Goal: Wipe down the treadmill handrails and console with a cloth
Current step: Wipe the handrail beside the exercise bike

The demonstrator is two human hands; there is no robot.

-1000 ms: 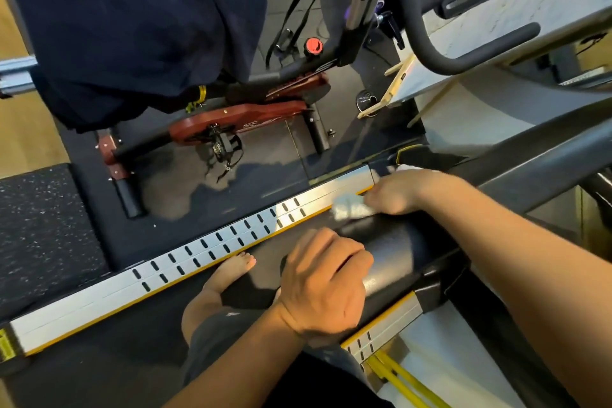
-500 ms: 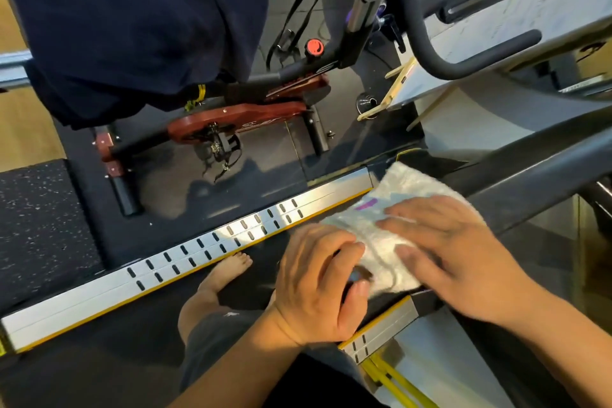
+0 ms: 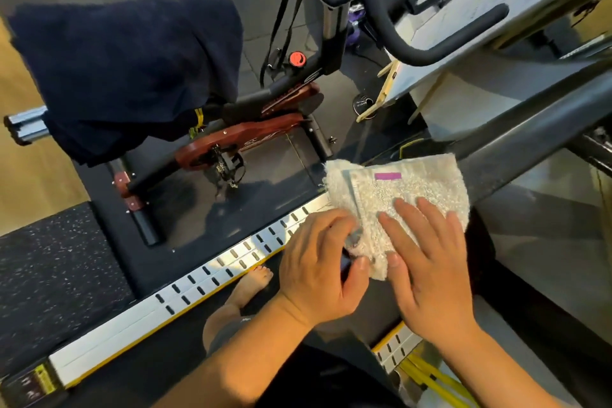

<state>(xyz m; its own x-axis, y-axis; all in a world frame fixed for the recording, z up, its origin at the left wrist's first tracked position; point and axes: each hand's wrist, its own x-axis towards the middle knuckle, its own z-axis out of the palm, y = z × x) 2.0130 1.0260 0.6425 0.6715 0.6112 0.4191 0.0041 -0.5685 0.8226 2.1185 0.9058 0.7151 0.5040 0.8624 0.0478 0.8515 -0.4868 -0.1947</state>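
Note:
A white terry cloth (image 3: 407,195) with a small purple tag lies draped over the near end of the black treadmill handrail (image 3: 530,122), which runs up toward the right. My right hand (image 3: 430,272) lies flat on the cloth with fingers spread, pressing it onto the rail. Just to its left, my left hand (image 3: 321,268) curls around the rail's end and pinches the cloth's lower left edge between thumb and fingers. The rail under the cloth is hidden. No console is in view.
The treadmill's silver slotted side rail (image 3: 185,288) runs diagonally below, with my bare foot (image 3: 251,285) on the belt. A red-and-black exercise bike (image 3: 251,136) stands beyond it, a dark blue towel (image 3: 126,69) draped over a bar at left. A pale board (image 3: 496,7) leans at upper right.
The cloth, bunched in my right hand a second ago, has been spread out flat over the rail end. My right hand moved down onto it; my left hand took hold of its edge.

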